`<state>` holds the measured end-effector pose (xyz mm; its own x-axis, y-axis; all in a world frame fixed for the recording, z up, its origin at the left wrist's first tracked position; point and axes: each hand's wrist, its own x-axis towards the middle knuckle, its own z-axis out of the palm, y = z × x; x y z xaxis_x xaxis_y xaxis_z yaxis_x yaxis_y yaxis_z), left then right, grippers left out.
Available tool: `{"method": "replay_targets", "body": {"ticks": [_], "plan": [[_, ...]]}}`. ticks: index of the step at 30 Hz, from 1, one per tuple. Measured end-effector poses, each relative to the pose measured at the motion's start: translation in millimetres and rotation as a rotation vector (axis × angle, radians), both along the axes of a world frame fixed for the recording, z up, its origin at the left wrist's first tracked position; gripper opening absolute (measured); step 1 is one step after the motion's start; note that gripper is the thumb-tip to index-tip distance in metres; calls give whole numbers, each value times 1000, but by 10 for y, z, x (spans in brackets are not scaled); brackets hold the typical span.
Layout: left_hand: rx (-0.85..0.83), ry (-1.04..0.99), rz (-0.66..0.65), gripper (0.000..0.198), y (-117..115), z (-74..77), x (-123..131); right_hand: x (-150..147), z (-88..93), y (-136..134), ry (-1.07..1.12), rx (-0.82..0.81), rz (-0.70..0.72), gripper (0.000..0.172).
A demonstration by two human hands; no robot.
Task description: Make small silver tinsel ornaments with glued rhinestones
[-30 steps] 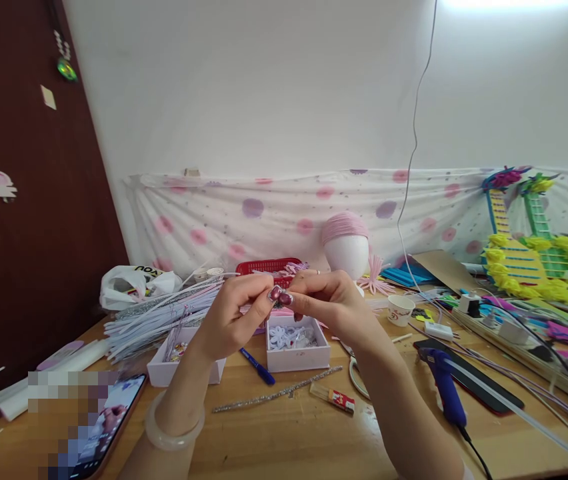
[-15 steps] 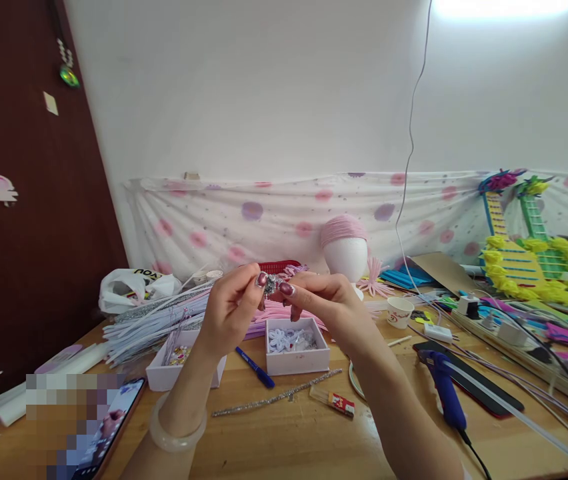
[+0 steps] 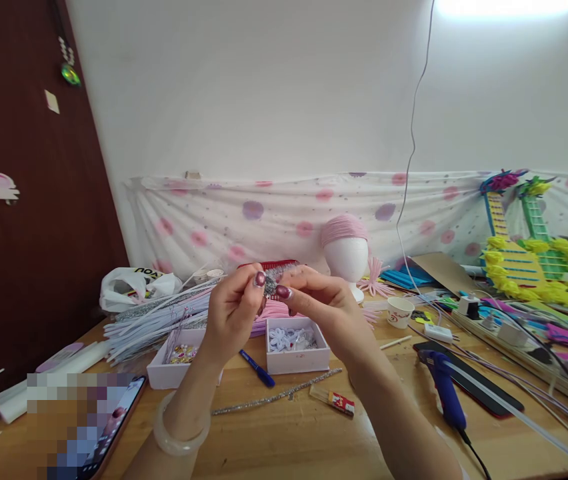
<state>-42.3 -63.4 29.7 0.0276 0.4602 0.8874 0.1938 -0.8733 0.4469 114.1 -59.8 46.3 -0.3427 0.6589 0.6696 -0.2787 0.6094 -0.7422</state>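
Raised above the wooden table point(image 3: 284, 440), my left hand point(image 3: 234, 313) and my right hand point(image 3: 321, 303) meet fingertip to fingertip. Both pinch a small silver glittery pipe-cleaner piece point(image 3: 271, 283), which looks coiled between the thumbs. A pale bangle point(image 3: 180, 433) sits on my left wrist. Straight below the hands stands a small white box point(image 3: 298, 345) holding white flower shapes. A second white box point(image 3: 181, 363) with small decorations stands to its left. A straight silver pipe cleaner point(image 3: 277, 397) lies on the table in front of the boxes.
A phone point(image 3: 99, 433) lies at the front left, a bundle of white and silver stems point(image 3: 159, 317) behind it. A blue pen point(image 3: 257, 368), a glue tube point(image 3: 334, 400), a blue glue gun point(image 3: 444, 387), a paper cup point(image 3: 400, 311) and a foam head point(image 3: 347, 257) surround the hands. Colourful craft pieces crowd the right.
Both hands have risen a little with the silver piece between them, and my fingers have worked it round; it now shows more clearly above the thumbs.
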Motion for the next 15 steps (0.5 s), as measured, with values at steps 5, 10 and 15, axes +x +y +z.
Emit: {"method": "replay_targets", "body": {"ticks": [5, 10, 15], "plan": [[-99, 336, -94, 33, -21, 96, -143, 211, 62, 79, -181, -54, 72, 33], [-124, 495, -116, 32, -54, 140, -166, 351, 58, 154, -240, -94, 142, 22], [-96, 467, -92, 32, -57, 137, -148, 317, 35, 195, -246, -142, 159, 15]]}}
